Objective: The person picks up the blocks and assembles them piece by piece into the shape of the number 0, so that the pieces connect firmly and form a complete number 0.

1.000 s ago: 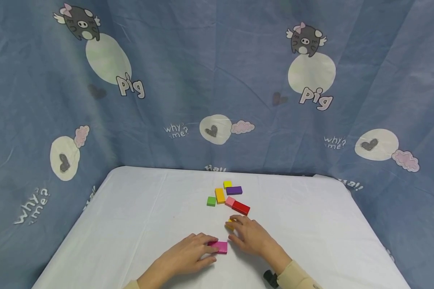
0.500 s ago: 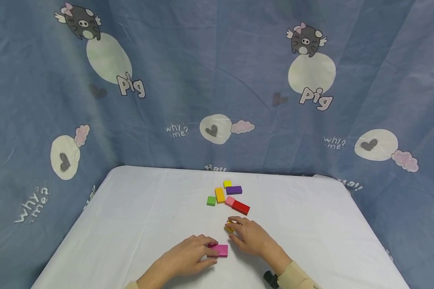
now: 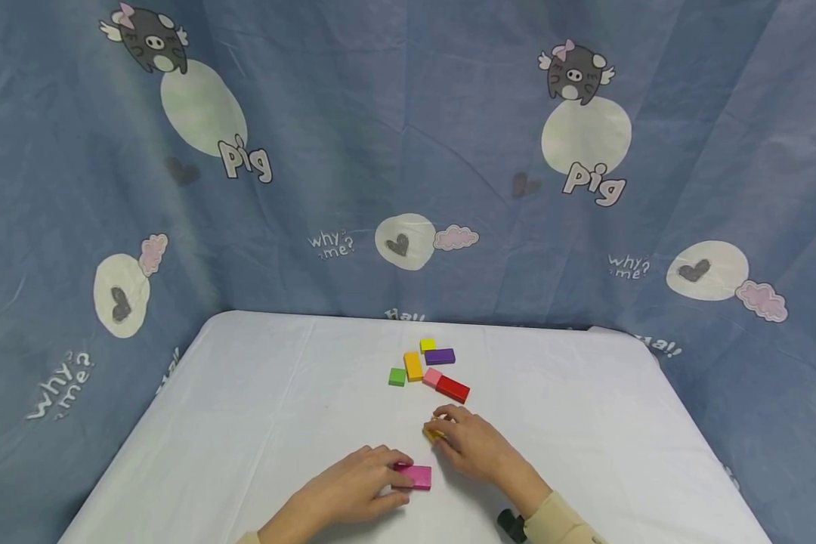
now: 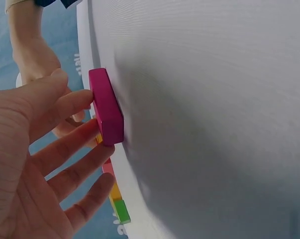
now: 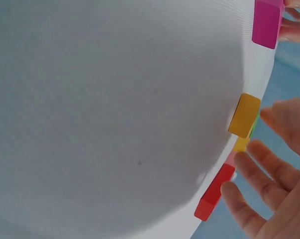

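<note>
A magenta block (image 3: pixel 418 477) lies flat on the white-covered table. My left hand (image 3: pixel 357 483) has its fingertips on it; in the left wrist view the fingers (image 4: pixel 72 144) are mostly straight against the side of the magenta block (image 4: pixel 106 109). Just beyond and to the right, my right hand (image 3: pixel 479 446) hovers low over an orange-yellow block (image 3: pixel 431 433), which its fingers partly cover. The right wrist view shows the thumb and index finger (image 5: pixel 274 162) close around the orange-yellow block (image 5: pixel 245 115), loosely bent; contact is hard to tell.
Farther back lie a red block (image 3: pixel 452 389), a pink block (image 3: pixel 432 377), an orange block (image 3: pixel 413 366), a green block (image 3: pixel 397 377), a purple block (image 3: pixel 440 357) and a yellow block (image 3: pixel 428 345). A blue patterned cloth (image 3: pixel 408 151) hangs behind the table.
The magenta block has slid a little nearer and slightly right with my left hand. The orange-yellow block has shifted slightly nearer beneath my right hand. The farther blocks stay put.
</note>
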The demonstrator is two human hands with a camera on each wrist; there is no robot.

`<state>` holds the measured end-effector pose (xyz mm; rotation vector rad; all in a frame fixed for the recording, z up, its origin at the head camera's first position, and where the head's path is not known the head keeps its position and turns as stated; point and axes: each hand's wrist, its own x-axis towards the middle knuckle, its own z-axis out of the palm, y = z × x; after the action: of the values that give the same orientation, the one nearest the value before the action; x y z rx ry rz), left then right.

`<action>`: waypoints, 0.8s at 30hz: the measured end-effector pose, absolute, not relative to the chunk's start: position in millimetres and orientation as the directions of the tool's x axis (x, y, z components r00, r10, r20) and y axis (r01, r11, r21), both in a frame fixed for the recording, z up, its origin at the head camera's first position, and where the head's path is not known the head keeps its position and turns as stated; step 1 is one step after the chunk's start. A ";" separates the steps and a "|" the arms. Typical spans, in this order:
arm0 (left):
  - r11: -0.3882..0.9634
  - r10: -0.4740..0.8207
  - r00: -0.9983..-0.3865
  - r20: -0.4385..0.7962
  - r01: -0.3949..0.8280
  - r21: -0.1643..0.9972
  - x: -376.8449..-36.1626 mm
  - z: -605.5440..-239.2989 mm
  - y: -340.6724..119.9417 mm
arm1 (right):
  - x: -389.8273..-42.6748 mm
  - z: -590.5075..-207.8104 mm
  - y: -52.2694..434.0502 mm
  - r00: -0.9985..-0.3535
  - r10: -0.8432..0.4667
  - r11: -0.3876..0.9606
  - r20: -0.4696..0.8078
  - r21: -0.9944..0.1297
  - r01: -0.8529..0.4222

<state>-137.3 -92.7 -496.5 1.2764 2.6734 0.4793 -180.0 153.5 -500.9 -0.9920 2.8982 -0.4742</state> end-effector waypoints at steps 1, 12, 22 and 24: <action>0.591 0.776 -0.631 0.008 0.730 0.343 -137.1 -496.1 -92.9 | -179.8 -501.2 154.2 -0.798 -0.600 0.750 0.062 -0.302 -0.588; 0.606 0.767 -0.642 0.004 0.726 0.325 -139.1 -495.2 -97.5 | -175.0 -501.3 161.8 -0.815 -0.578 0.774 0.035 -0.291 -0.562; 0.598 0.772 -0.635 0.011 0.732 0.327 -138.3 -498.5 -99.1 | -170.4 -501.7 163.5 -0.809 -0.586 0.761 0.036 -0.317 -0.565; 0.595 0.773 -0.634 0.014 0.733 0.330 -138.4 -498.8 -99.7 | -170.4 -501.8 162.9 -0.808 -0.589 0.760 0.028 -0.321 -0.565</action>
<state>-138.4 -99.7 -498.8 1.2753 2.6882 0.4652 -170.4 162.9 -501.8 -0.9446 2.8769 -0.4883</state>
